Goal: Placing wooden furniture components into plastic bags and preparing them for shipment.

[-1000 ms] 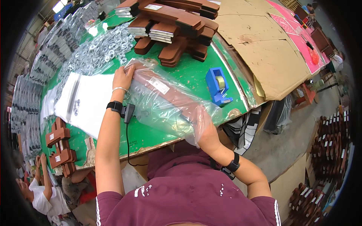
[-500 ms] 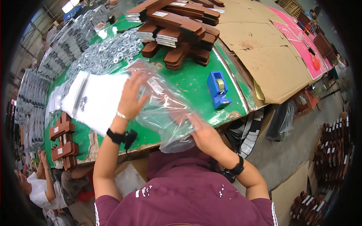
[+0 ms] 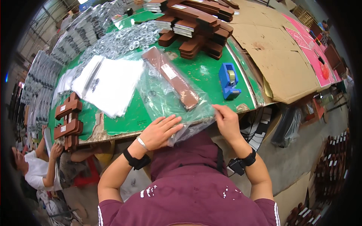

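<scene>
A clear plastic bag lies on the green worktable, with a brown wooden bar inside it. The bar carries a white label on its upper face. Toward the table's front edge, my left hand rests flat on the bag's near end, fingers stretched out. My right hand pinches the near right corner of that bag between thumb and fingers. The bag's near edge hangs a little over the table edge, wrinkled.
A blue tape dispenser stands right of the bag. White sheets or bags lie left, beside small brown wooden pieces. Behind are metal rings and stacked brown bars. Cardboard covers the right. Another person works far left.
My left hand has moved from the bag's upper part down to its near end. My right hand has shifted right, now pinching the corner. The bar shows more plainly in the bag.
</scene>
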`<act>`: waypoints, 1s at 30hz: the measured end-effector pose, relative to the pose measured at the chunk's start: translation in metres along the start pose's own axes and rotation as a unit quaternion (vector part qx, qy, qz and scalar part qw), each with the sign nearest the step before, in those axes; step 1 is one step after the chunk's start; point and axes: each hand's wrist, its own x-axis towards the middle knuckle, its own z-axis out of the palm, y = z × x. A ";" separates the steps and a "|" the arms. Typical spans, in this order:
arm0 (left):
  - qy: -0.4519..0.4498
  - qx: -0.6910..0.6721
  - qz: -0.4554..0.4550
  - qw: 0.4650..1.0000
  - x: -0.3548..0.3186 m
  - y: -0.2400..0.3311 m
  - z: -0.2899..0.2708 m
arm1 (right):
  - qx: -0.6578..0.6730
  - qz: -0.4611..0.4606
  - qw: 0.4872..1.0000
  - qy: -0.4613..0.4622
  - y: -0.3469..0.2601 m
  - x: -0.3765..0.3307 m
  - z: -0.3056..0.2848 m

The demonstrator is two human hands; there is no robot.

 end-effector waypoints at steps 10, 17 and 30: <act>0.142 0.051 -0.003 0.989 -0.049 0.016 0.017 | 0.223 0.124 0.967 0.014 0.019 -0.022 -0.008; 0.117 0.049 -0.140 0.982 -0.028 0.014 0.006 | 0.258 0.126 0.958 -0.001 0.041 -0.023 -0.013; 0.133 0.014 0.095 0.986 -0.019 0.010 0.032 | -0.171 -0.266 0.942 -0.111 0.014 0.024 -0.013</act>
